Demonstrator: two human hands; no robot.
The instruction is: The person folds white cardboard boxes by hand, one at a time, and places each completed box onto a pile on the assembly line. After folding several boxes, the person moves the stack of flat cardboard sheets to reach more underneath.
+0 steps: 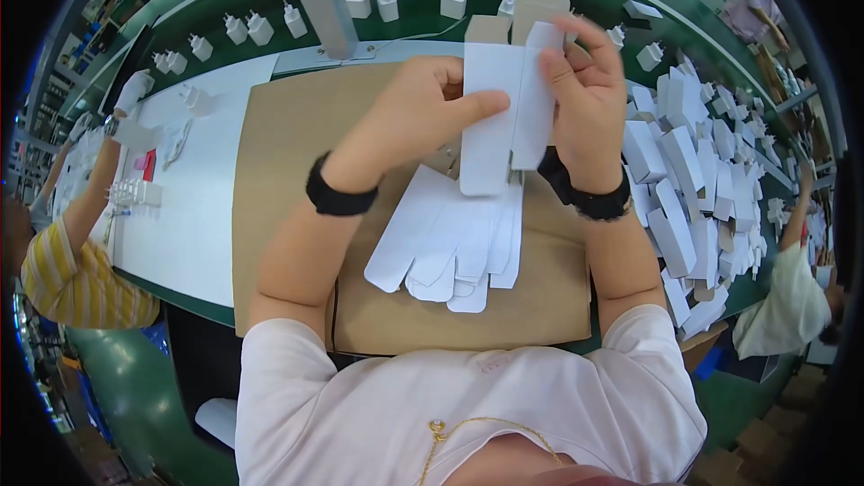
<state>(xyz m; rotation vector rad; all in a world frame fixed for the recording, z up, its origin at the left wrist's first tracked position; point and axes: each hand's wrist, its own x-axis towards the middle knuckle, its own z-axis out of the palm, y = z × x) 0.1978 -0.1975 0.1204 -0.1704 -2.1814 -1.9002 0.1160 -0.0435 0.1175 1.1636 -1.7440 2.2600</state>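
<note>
White carton (489,144), two panels meeting along a crease and top flaps standing up, is held in the air over brown cardboard (279,153) at a white-topped bench (216,225). The left hand (436,106) is clamped on the carton's left panel, thumb across the front and fingers tucked behind; the right hand (585,85) has its grip closed on the right panel, thumb in front, other fingers wrapped round the far side near the top. Holding from opposite sides likely lets each hand steer its own panel about the crease, with the thumbs keeping the thin board from slipping. Whether the rear panels stand apart cannot be told from this angle. Just below, a fan of flat cartons (450,234) lies on the cardboard, placed, it seems, within short reach of both hands. At the right, white boxes (670,225) form a loose heap, apparently kept aside so as not to crowd the cardboard. Beyond, white plug adapters (454,0) stand prongs up, most spaced apart, perhaps so each can be grasped singly. A co-worker in a striped yellow shirt (85,274) is at far left.
</note>
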